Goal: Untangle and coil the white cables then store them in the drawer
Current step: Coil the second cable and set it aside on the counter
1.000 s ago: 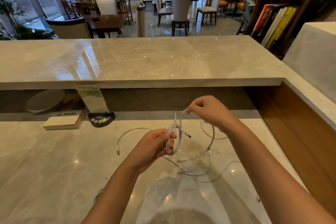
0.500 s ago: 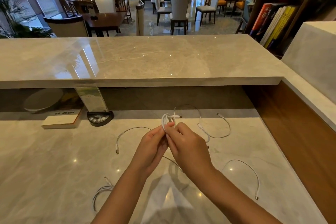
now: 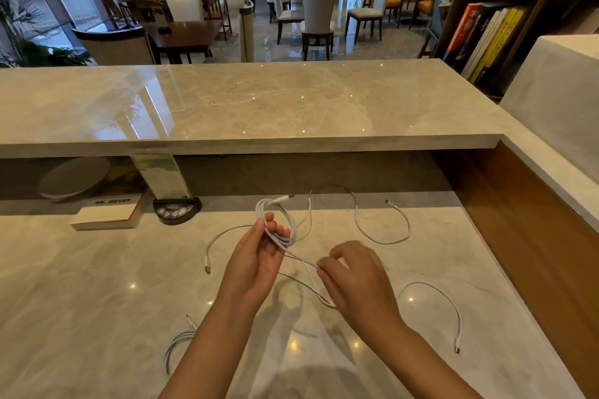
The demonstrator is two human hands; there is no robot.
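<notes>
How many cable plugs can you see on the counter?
5 plugs: coil's plug, back-right plug, front-right plug, left plug, front-left plug. Others may be hidden.

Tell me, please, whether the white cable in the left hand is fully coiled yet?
Only partly coiled. The left hand holds several loops of the white cable, but a loose strand runs from them to the right hand, which pinches it.

Left hand raised, fingers curled; right hand lower, pinching.
</notes>
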